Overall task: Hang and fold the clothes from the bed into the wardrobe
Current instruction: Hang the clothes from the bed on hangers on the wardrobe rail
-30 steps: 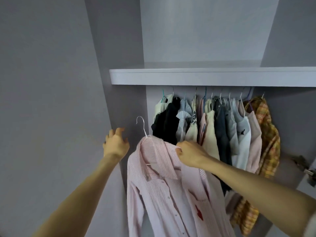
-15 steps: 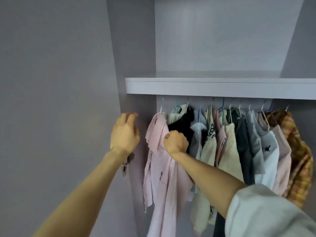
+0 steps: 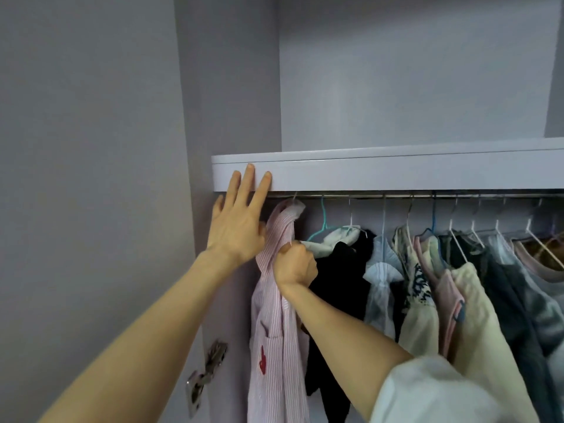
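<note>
One pink striped shirt (image 3: pixel 274 300) hangs at the far left end of the wardrobe rail (image 3: pixel 396 196), its hanger hook just reaching the rail under the shelf (image 3: pixel 381 178). Right hand (image 3: pixel 295 264) is curled in a fist on the shirt's shoulder, gripping the fabric and what appears to be the hanger beneath. Left hand (image 3: pixel 236 227) is spread wide, three fingertips resting flat against the front edge of the shelf, holding nothing. Right of the shirt, roughly ten further garments hang on the same rail; exact count cannot be told where they overlap. Nearest are one black garment (image 3: pixel 338 288) and one cream piece on a teal hanger (image 3: pixel 323 222). One metal door hinge (image 3: pixel 207 370) is fixed to the left wardrobe panel, below the left forearm.
</note>
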Tool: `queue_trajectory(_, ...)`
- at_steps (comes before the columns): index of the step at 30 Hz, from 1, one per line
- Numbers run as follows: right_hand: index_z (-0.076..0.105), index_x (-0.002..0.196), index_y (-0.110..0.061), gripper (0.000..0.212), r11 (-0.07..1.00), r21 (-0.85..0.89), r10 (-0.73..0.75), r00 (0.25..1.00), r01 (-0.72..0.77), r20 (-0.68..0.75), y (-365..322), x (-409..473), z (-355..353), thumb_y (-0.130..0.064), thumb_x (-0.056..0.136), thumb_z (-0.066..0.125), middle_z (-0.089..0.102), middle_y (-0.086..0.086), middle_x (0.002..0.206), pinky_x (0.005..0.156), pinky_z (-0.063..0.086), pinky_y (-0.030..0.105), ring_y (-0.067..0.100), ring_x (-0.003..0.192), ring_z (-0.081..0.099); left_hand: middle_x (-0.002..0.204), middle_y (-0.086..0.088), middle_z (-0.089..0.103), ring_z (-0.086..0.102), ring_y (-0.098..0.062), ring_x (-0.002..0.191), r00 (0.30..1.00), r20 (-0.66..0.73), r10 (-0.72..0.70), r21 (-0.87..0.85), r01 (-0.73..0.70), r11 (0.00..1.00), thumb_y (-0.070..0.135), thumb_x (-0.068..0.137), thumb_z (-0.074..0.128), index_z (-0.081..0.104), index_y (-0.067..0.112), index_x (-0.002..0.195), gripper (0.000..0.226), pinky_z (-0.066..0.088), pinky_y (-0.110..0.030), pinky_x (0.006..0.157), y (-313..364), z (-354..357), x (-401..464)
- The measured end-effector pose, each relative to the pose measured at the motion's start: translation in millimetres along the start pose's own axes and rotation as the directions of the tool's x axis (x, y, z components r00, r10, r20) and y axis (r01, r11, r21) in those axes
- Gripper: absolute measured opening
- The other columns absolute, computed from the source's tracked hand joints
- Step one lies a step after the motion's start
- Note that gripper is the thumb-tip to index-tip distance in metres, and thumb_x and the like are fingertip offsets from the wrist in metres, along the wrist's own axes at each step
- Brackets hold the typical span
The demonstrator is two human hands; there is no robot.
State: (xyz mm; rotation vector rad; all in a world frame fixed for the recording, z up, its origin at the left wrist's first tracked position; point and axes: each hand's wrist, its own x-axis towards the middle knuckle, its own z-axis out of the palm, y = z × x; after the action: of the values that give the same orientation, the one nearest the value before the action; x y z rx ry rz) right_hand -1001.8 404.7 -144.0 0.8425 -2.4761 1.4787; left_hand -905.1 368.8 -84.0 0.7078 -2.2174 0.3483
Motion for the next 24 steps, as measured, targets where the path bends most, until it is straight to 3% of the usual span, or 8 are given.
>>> queue_trajectory(9,0.062,0.114,-0.007,0.030,0.995,0.028,0.091,0.988,-0.095,0.122,16,11,27,-0.015,0.093,0.043,0.062,0.016,0.120,0.089,0.047,0.038,0.034,0.112,0.058,0.158,0.000,-0.015,-0.013,-0.023,0.146,0.999,-0.028,0.033,-0.007,-0.034,0.999,0.015,0.083,0.055,-0.004,0.029,0.150,0.090,0.021,-0.054,0.113,-11,12,-1)
queue_trajectory(15,0.061,0.114,-0.006,0.030,0.996,0.078,0.018,0.960,-0.042,0.279,25,2,27,-0.019,0.093,0.043,0.060,0.020,0.121,0.089,0.045,0.036,0.038,0.113,0.055,0.158,0.002,-0.014,-0.012,-0.021,0.146,1.000,0.006,0.021,-0.065,-0.021,0.998,0.011,0.083,0.053,-0.001,0.029,0.151,0.088,0.023,-0.051,0.113,-12,9,-5)
queue_trajectory(17,0.062,0.098,-0.006,0.025,0.993,0.121,-0.041,0.946,0.002,0.321,29,-1,27,-0.020,0.092,0.042,0.062,0.023,0.113,0.085,0.046,0.036,0.039,0.105,0.057,0.159,-0.001,-0.008,-0.007,-0.022,0.146,1.000,-0.012,0.009,-0.111,-0.010,0.994,0.009,0.083,0.052,0.007,0.025,0.151,0.083,0.026,-0.049,0.111,-9,10,-11)
queue_trajectory(19,0.053,0.069,-0.013,0.027,0.986,0.156,-0.117,0.922,0.063,0.370,36,-6,28,-0.018,0.092,0.041,0.063,0.025,0.098,0.077,0.045,0.035,0.033,0.090,0.058,0.159,-0.005,0.001,-0.001,-0.024,0.147,0.999,-0.034,-0.036,-0.190,0.029,0.981,0.005,0.084,0.051,0.019,0.019,0.150,0.074,0.029,-0.050,0.107,-6,16,-25)
queue_trajectory(21,0.045,0.058,-0.017,0.034,0.969,0.197,-0.217,0.892,0.149,0.396,49,-14,23,-0.011,0.091,0.041,0.055,0.020,0.084,0.072,0.039,0.034,0.027,0.079,0.050,0.157,-0.010,0.013,0.010,-0.028,0.145,0.996,-0.019,-0.089,-0.277,0.081,0.957,0.005,0.086,0.051,0.033,0.013,0.145,0.062,0.033,-0.050,0.107,0,31,-47)
queue_trajectory(22,0.053,0.062,-0.015,0.031,0.963,0.186,-0.257,0.880,0.197,0.398,56,-16,19,-0.008,0.090,0.042,0.053,0.015,0.085,0.073,0.039,0.034,0.027,0.081,0.050,0.155,-0.011,0.019,0.017,-0.030,0.143,0.994,0.036,-0.106,-0.300,0.111,0.947,0.007,0.087,0.050,0.038,0.012,0.142,0.057,0.035,-0.049,0.106,3,39,-58)
queue_trajectory(24,0.066,0.093,-0.008,0.024,0.941,0.047,-0.327,0.865,0.335,0.379,69,-12,10,-0.008,0.089,0.042,0.056,0.011,0.103,0.082,0.043,0.034,0.027,0.099,0.053,0.152,-0.009,0.021,0.028,-0.031,0.136,0.954,0.271,-0.124,-0.288,0.203,0.936,0.018,0.092,0.048,0.038,0.019,0.141,0.050,0.039,-0.045,0.102,8,55,-74)
